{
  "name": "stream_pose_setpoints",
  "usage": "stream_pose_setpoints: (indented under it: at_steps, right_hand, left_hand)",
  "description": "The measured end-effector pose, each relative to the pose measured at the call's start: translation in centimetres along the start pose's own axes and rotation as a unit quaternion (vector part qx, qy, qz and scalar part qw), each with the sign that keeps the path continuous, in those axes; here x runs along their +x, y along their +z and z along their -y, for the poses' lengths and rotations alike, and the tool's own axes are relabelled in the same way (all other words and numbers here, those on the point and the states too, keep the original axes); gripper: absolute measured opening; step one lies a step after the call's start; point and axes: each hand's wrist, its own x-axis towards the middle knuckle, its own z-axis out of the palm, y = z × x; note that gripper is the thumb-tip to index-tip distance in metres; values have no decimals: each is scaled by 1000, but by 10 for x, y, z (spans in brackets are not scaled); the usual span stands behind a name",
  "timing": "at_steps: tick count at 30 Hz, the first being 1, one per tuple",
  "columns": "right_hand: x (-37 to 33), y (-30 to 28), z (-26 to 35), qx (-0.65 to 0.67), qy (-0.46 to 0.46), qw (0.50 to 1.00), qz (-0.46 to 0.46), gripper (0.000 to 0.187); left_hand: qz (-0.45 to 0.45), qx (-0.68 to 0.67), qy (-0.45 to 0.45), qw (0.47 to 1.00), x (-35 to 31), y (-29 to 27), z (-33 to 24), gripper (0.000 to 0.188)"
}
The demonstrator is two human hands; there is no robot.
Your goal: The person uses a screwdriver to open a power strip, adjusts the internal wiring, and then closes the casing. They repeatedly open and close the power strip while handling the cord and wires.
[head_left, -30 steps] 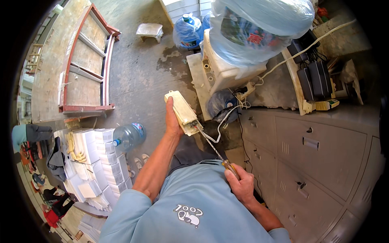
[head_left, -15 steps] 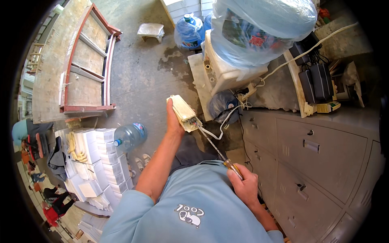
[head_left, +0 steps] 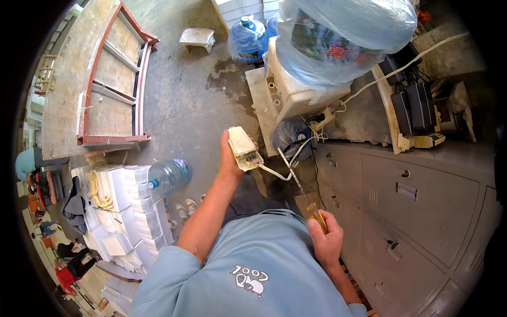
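My left hand grips a cream, oblong electrical box, fingers wrapped round its sides. The near end of the box is uncovered and shows small coloured wires and fittings. Out of that end runs a white cable, which curves to the right. My right hand is closed on the amber handle of a long screwdriver. Its shaft points up and to the left, and the tip is apart from the box, to its right.
A water dispenser with a plastic-wrapped bottle stands ahead to the right. Grey metal lockers line my right. An empty water bottle lies by stacked white boxes on the left. A low stool is farther off.
The screwdriver's tip has come away from the open end of the box, as my right hand moved slightly right and down. My left hand and the box have shifted a little right.
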Motion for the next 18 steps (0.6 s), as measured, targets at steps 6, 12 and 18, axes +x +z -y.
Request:
stream_pose_setpoints:
  at_steps: [6,12,18]
  right_hand:
    - [41,32,-19,119,-27,992,-23,23]
    - [70,65,-17,119,-54,990,53,24]
    - [67,72,-22,132,-9,989,65,27]
  left_hand:
    - [-7,21,-31,999,-14,29,11,65]
    - [-28,27,-9,999,-17,31,22,64]
    - [-30,68,35,997,-30,38,26,62]
